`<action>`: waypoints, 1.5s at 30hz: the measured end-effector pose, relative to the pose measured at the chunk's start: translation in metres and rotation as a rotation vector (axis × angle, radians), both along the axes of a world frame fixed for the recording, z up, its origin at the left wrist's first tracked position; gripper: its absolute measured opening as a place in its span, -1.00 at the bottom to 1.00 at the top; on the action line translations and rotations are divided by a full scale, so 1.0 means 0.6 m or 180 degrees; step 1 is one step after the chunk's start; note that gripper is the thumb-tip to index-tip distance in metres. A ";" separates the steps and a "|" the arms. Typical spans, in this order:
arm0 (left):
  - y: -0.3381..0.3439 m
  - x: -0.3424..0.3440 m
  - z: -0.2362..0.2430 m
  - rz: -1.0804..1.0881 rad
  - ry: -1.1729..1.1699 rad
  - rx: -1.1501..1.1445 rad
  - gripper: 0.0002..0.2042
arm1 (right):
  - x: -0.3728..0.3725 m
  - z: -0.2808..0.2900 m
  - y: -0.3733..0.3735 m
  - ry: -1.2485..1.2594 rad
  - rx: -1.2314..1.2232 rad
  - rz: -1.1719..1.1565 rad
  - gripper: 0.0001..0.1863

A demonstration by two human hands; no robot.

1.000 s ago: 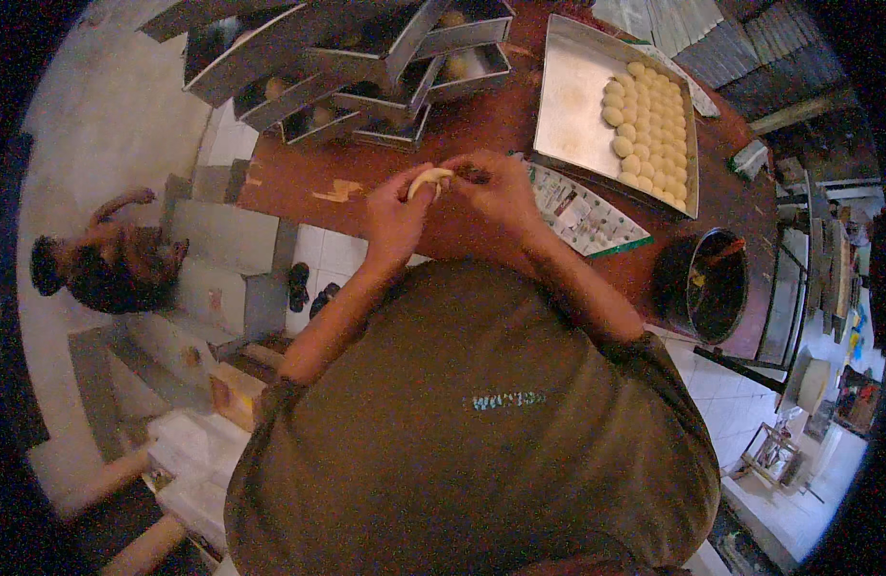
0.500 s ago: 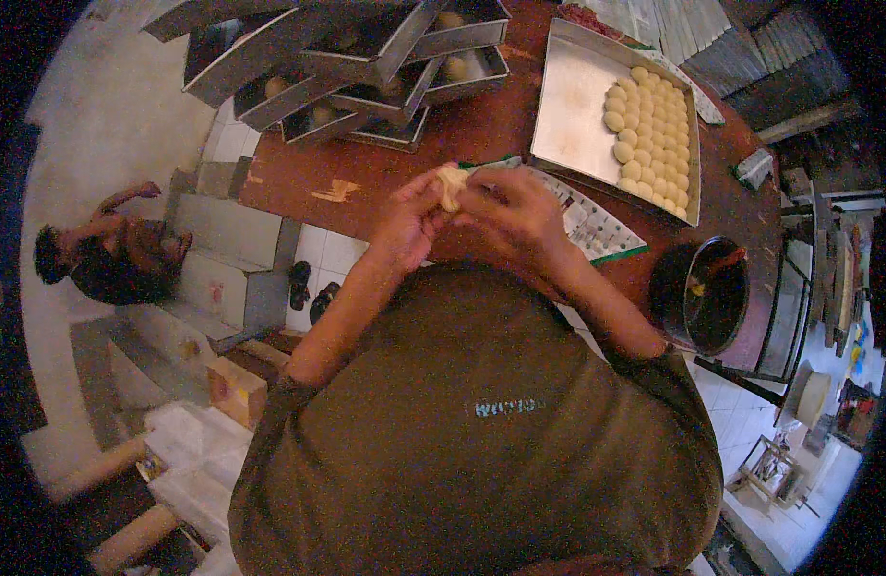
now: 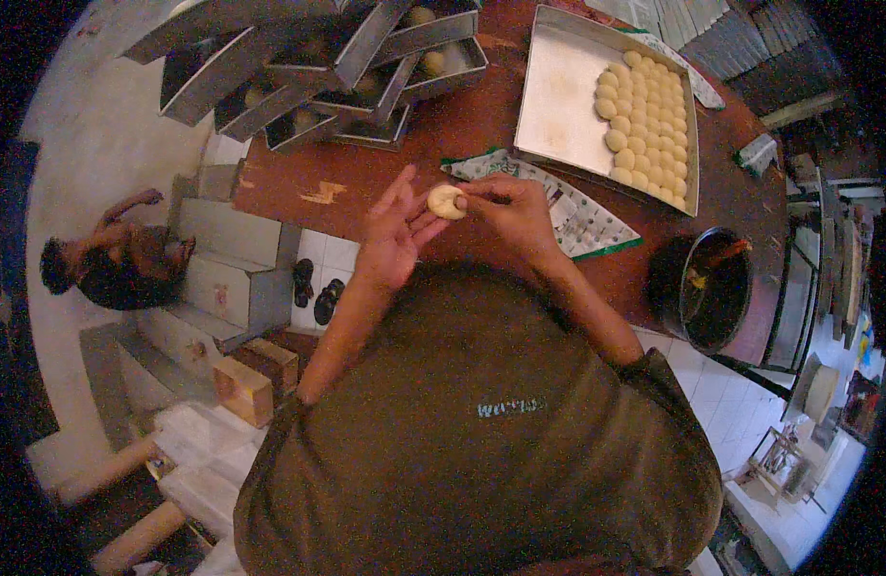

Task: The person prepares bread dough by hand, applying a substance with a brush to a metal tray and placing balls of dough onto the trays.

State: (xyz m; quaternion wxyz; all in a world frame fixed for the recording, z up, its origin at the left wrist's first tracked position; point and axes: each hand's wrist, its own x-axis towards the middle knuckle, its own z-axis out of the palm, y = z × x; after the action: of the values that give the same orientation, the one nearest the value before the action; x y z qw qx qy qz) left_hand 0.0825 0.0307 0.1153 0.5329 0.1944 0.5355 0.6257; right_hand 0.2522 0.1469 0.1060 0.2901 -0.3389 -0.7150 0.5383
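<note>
A small round piece of pale dough (image 3: pixel 447 202) with a dent in it is between my hands, above the table's near edge. The thumb and fingers of my right hand (image 3: pixel 516 215) pinch its right side. My left hand (image 3: pixel 393 230) is turned palm up, its fingers stretched out and apart, with the fingertips touching the dough's left side. Just beyond my hands lies a printed white and green sheet (image 3: pixel 585 219). A metal tray (image 3: pixel 558 106) farther back on the right bears several rows of pale dough balls (image 3: pixel 645 130).
Stacked metal pans (image 3: pixel 318 72), some with dough balls inside, stand at the back left of the red-brown table (image 3: pixel 299 182). A dark pot (image 3: pixel 702 288) is at the right. On the left a person (image 3: pixel 126 254) is beside grey boxes (image 3: pixel 227 259); dark sandals (image 3: pixel 318 293) lie on the floor.
My left hand has opened, its fingers spreading away from the dough. The dough, squeezed between both hands before, now shows a round face, and my right hand has shifted slightly.
</note>
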 end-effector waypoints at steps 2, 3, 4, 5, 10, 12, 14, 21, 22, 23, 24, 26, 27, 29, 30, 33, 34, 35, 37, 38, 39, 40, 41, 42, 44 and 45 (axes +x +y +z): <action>-0.005 0.002 0.004 0.0098 -0.0918 -0.0030 -0.61 | -0.003 -0.005 0.020 -0.0108 0.0067 0.0341 -0.77; -0.004 0.003 -0.004 -0.0095 -0.0830 -0.0131 -0.60 | -0.009 -0.002 0.019 -0.0152 0.0087 0.0524 -0.76; -0.005 0.004 -0.014 -0.0288 -0.0744 -0.0233 -0.60 | -0.013 0.003 0.008 -0.0392 0.0101 0.0614 -0.74; 0.002 -0.001 -0.030 -0.0205 -0.0529 -0.0239 -0.59 | -0.021 0.022 0.006 -0.0619 0.0171 0.0681 -0.71; 0.014 0.006 -0.025 0.0505 -0.0107 -0.0203 -0.52 | -0.043 0.031 -0.020 0.0316 0.0571 0.0742 -0.72; 0.015 0.018 0.009 0.0784 0.0011 0.0200 -0.53 | -0.065 0.044 -0.017 0.0560 0.1063 0.0236 -0.72; 0.016 0.009 0.019 0.0740 0.0362 0.0781 -0.55 | -0.077 0.054 -0.024 0.0649 -0.0391 0.0043 -0.71; -0.011 -0.141 -0.013 -0.0478 0.0664 0.0370 -0.55 | -0.107 0.125 -0.049 -0.1437 0.1011 0.1870 -0.67; -0.020 -0.152 -0.013 -0.0600 0.1315 0.0175 -0.54 | -0.108 0.122 -0.050 -0.1116 0.1057 0.1676 -0.66; -0.030 -0.161 -0.016 -0.0730 0.1954 -0.0042 -0.53 | -0.105 0.111 -0.054 -0.0814 0.1076 0.1461 -0.64; -0.026 -0.140 -0.027 -0.0405 0.2743 -0.0455 -0.51 | -0.105 0.100 -0.058 -0.0512 0.1093 0.1246 -0.62; -0.036 -0.134 -0.083 -0.0240 0.3577 -0.0561 -0.49 | -0.159 0.074 -0.060 0.0071 0.1711 0.1280 -0.58; -0.044 -0.156 -0.147 -0.0372 0.3648 -0.0234 -0.49 | -0.183 0.059 -0.062 0.0395 0.2022 0.1316 -0.56; -0.050 -0.180 -0.155 -0.0669 0.3642 0.0305 -0.47 | -0.179 0.000 -0.038 -0.0191 0.2106 0.1716 -0.52; -0.062 -0.186 -0.101 -0.0829 0.3577 0.0461 -0.47 | -0.178 -0.016 -0.022 -0.0481 0.2130 0.1876 -0.51; -0.091 -0.256 -0.099 -0.0173 0.3433 -0.0341 -0.42 | -0.175 -0.028 -0.017 -0.0620 0.3070 0.1735 -0.59; -0.089 -0.301 -0.154 -0.0060 0.3309 -0.0251 -0.47 | -0.187 -0.068 -0.017 -0.0758 0.3243 0.1551 -0.59; -0.083 -0.331 -0.205 0.0077 0.3163 -0.0170 -0.51 | -0.200 -0.109 -0.016 -0.0896 0.3409 0.1374 -0.59; -0.055 -0.312 -0.232 0.1079 0.4067 -0.0333 -0.60 | -0.262 -0.171 -0.008 -0.1646 0.3410 0.0718 -0.57; -0.045 -0.300 -0.237 0.1560 0.4515 -0.0432 -0.64 | -0.260 -0.158 -0.011 -0.1552 0.3493 0.1042 -0.58; -0.044 -0.289 -0.240 0.1524 0.4622 -0.0482 -0.64 | -0.249 -0.143 -0.014 -0.1454 0.3566 0.1366 -0.59; -0.047 -0.280 -0.227 0.1463 0.4744 -0.0541 -0.65 | -0.241 -0.108 -0.023 -0.1341 0.3607 0.1681 -0.60; -0.052 -0.287 -0.214 0.1426 0.4903 -0.0606 -0.66 | -0.242 -0.067 -0.031 -0.1178 0.3660 0.1991 -0.62; -0.055 -0.296 -0.209 0.1512 0.4987 -0.0537 -0.64 | -0.243 -0.035 -0.035 -0.1013 0.3706 0.2298 -0.63; -0.058 -0.292 -0.206 0.1604 0.5119 -0.0357 -0.62 | -0.222 -0.056 -0.019 -0.0943 0.3276 0.2288 -0.66; -0.055 -0.295 -0.209 0.1355 0.4955 -0.0409 -0.62 | -0.207 -0.112 0.005 -0.1009 0.2844 0.1982 -0.68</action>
State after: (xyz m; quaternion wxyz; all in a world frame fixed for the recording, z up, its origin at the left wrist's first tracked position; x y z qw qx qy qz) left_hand -0.0944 -0.0026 -0.0100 -0.1131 0.4371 0.8133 0.3670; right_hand 0.1277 0.1499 0.0385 0.1220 -0.0330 -0.9743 0.1862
